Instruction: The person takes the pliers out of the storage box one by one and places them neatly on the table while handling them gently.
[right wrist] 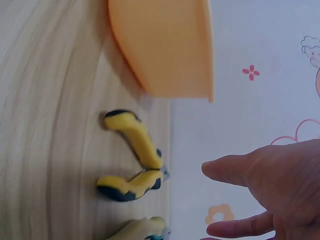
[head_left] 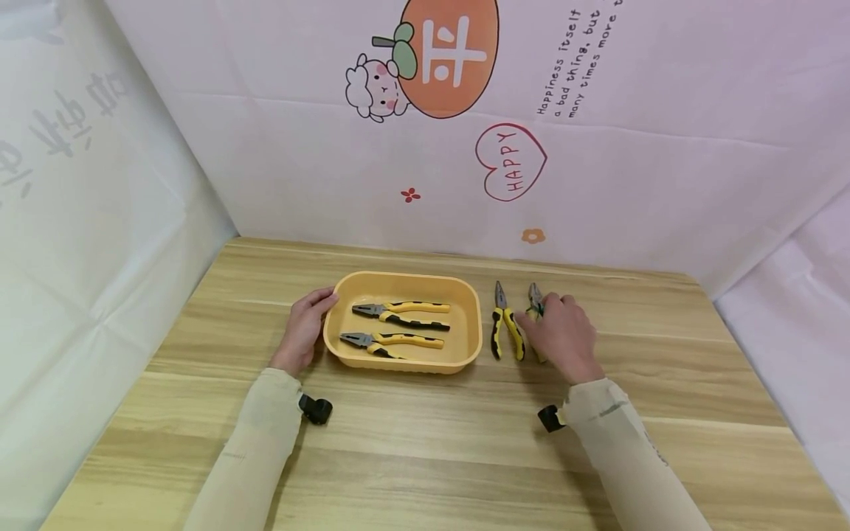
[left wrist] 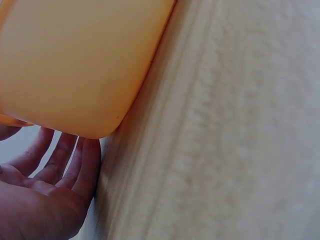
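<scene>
A yellow plastic bin (head_left: 403, 367) holds two combination pliers (head_left: 415, 307) (head_left: 405, 339) with yellow-and-black handles, lying side by side. My left hand (head_left: 302, 330) holds the bin's left end, thumb at the rim and fingers against the outer wall (left wrist: 90, 107). Right of the bin lie long-nose pliers (head_left: 501, 299), jaws pointing to the back and handles spread. Beside them lies another pair of pliers (head_left: 535, 292), its handles mostly hidden below my right hand (head_left: 566, 335). In the right wrist view, my right hand (right wrist: 285, 185) hovers above the tools, thumb and fingers apart, holding nothing.
Everything stands on a wood-grain table (head_left: 425, 450). A white printed cloth (head_left: 319, 169) hangs along its back edge, with more white cloth at both sides. A small black camera (head_left: 315, 409) sits on each wrist.
</scene>
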